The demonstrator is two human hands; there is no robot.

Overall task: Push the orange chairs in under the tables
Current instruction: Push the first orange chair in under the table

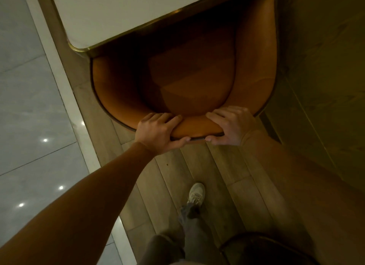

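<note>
Half of the orange chair [177,83] already sits beneath the desk [118,14] near its rounded corner, so each grip, left hand [158,131] and right hand [230,125], clamped on the backrest rim, should push evenly, straight forward.

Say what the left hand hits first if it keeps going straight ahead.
Left hand already grips the orange chair backrest; straight ahead lies the seat cushion, then the table edge, though depth is uncertain.

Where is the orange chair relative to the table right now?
In the head view the orange chair sits centre frame, its seat front tucked under the white table edge at upper left. The left hand and right hand grip its backrest top.
</note>
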